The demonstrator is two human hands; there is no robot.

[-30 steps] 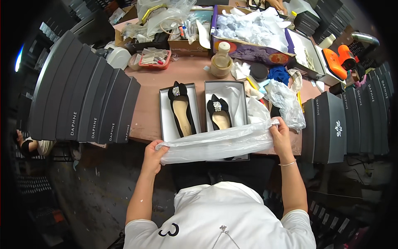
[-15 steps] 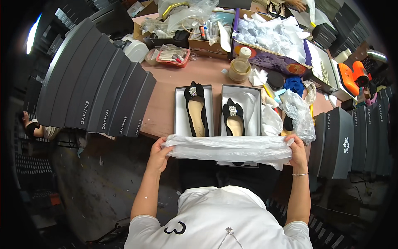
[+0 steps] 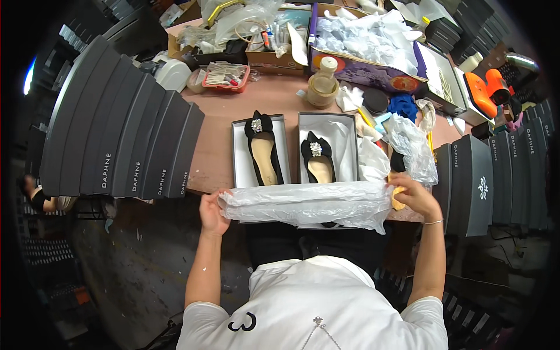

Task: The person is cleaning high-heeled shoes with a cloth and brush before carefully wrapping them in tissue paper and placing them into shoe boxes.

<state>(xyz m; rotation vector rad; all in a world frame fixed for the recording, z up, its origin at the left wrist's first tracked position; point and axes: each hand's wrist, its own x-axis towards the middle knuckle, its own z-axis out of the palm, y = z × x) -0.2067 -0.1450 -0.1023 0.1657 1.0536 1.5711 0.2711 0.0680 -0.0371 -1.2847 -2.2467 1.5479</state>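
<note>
In the head view, my only feed, I have the white wrapping sheet (image 3: 309, 204) just below the centre of the frame, gathered into a long, wrinkled strip lying left to right. At its left end, the left hand (image 3: 214, 214) pinches the edge between thumb and bent fingers. At its right end I see the right hand (image 3: 417, 198) with fingers partly curled and fingertips at the sheet's upper corner; I cannot tell whether they grip it.

The sheet passes in front of two black shoes, hiding their nearer parts from me. The left shoe (image 3: 263, 149) lies in the left box (image 3: 238, 157), the right shoe (image 3: 318, 157) in the right box (image 3: 306, 121), around mid-frame; both carry sparkling ornaments at the toe.

On the pinkish counter (image 3: 213, 111), I see a pink tray (image 3: 226, 87) of swabs at upper left, a squat jar (image 3: 322, 93) at upper centre, and a purple carton (image 3: 364, 74) of crumpled white paper at upper right. Dark box stacks (image 3: 111, 128) fill the left and right sides.
</note>
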